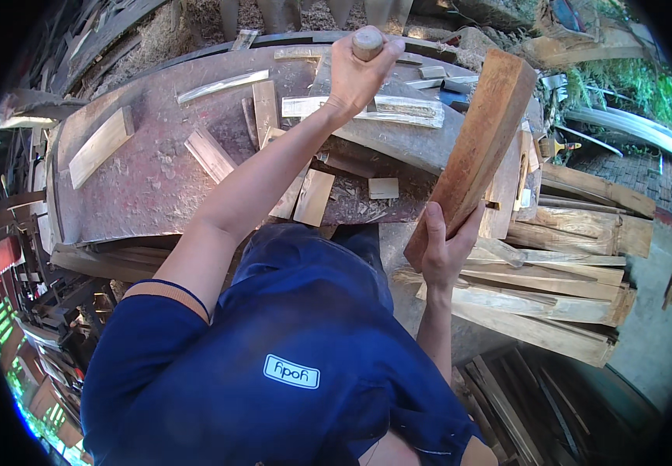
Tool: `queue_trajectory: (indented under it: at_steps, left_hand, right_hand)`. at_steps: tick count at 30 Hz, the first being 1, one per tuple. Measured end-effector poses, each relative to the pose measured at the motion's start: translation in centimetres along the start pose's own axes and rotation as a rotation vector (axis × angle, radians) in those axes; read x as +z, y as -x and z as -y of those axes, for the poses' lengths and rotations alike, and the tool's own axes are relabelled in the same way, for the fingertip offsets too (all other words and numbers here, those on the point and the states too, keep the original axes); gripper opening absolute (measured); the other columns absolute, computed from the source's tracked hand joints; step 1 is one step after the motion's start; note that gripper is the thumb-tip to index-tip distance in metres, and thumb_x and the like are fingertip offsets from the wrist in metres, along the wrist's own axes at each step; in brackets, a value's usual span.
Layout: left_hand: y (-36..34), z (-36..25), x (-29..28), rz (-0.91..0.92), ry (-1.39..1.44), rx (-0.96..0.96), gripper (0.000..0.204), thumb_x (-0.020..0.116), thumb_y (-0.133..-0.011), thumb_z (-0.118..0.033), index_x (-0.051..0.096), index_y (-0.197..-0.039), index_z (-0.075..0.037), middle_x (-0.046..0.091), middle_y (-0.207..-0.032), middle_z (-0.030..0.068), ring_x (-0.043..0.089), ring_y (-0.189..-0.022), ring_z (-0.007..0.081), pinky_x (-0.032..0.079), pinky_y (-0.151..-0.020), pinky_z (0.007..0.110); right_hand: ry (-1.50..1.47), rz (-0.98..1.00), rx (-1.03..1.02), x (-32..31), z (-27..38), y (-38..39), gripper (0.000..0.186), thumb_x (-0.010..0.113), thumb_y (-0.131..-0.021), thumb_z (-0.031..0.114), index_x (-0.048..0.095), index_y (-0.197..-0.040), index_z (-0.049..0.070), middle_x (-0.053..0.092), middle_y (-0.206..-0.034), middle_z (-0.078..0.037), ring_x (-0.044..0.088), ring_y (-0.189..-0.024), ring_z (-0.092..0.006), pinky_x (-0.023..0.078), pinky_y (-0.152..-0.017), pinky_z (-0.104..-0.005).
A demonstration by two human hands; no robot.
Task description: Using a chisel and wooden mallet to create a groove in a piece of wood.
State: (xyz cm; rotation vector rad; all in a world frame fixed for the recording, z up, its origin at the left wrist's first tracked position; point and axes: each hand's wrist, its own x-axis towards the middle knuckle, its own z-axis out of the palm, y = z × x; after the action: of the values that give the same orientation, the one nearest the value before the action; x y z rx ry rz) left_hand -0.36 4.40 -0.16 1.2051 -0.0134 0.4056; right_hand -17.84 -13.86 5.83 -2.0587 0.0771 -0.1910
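Outdoor worktop (142, 186), reddish, littered with wood offcuts (210, 154); split timber stacked right (576, 233). Left hand (357, 74) clenched round a wooden tool handle (368, 43) at far edge. Right hand (446, 248) grips the lower end of a wooden block (479, 144), tilted, near right

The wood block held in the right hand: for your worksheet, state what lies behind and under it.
Behind the wood block, gripped at its lower end by the right hand, lies a stack of split planks. The block hides part of the stack and of the workbench edge.
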Motion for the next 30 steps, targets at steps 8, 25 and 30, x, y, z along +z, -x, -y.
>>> queue_trajectory:
  at_steps: [8, 25, 30]
  left_hand:
    - [1.0, 0.1, 1.5, 0.124, -0.299, 0.156, 0.022, 0.070, -0.084, -0.019, 0.057, -0.072, -0.005, 0.056, -0.060, -0.0035, 0.050, -0.054, 0.0030, 0.042, -0.051, 0.020]
    - [4.8, 1.3, 3.6, 0.270, -0.403, 0.375, 0.016, 0.074, -0.070, -0.011, 0.063, -0.079, -0.005, 0.064, -0.070, 0.0124, 0.064, -0.060, 0.0252, 0.049, -0.057, 0.029]
    - [5.9, 0.7, 4.1, 0.323, -0.382, 0.311, 0.021, 0.074, -0.065, -0.017, 0.059, -0.079, -0.010, 0.062, -0.071, 0.0114, 0.063, -0.068, 0.0340, 0.049, -0.059, 0.039]
  right_hand:
    - [-0.080, -0.001, 0.016, -0.6, 2.0, -1.0, 0.057, 0.069, -0.084, 0.031, 0.040, -0.121, -0.002, 0.055, -0.098, -0.014, 0.055, -0.087, -0.0224, 0.045, -0.078, -0.0358]
    - [0.261, 0.090, -0.049, -0.8, 1.4, -2.3, 0.061, 0.071, -0.082, 0.028, 0.041, -0.124, -0.006, 0.059, -0.099, -0.026, 0.061, -0.087, -0.0364, 0.046, -0.079, -0.0435]
    - [-0.151, -0.199, -0.163, -0.2, 2.7, -0.7, 0.057, 0.073, -0.080, 0.026, 0.043, -0.118, -0.005, 0.057, -0.093, -0.022, 0.060, -0.074, -0.0337, 0.048, -0.067, -0.0423]
